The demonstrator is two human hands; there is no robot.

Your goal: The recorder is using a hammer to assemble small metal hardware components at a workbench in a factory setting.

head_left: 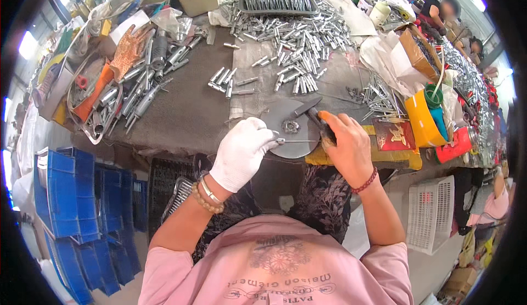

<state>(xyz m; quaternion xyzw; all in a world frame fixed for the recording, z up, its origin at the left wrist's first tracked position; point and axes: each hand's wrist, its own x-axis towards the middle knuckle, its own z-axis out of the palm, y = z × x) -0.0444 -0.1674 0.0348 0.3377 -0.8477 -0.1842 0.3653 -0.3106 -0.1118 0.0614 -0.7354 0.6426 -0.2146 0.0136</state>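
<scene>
My left hand, in a white glove, pinches a small metal pin at the near side of a round grey metal disc. From it a thin rod reaches right, toward my other hand. My bare right hand, with an orange cover on one finger, is closed round the black handle of what looks like a hammer. Its dark, tapered head lies over the disc. The fingers partly hide the handle. A small metal lump sits mid-disc.
A pile of metal pins spreads beyond the disc, below a full tray. Thin rods and a yellow container stand right. Larger metal tubes and an orange glove lie left. Blue bins stand low at left.
</scene>
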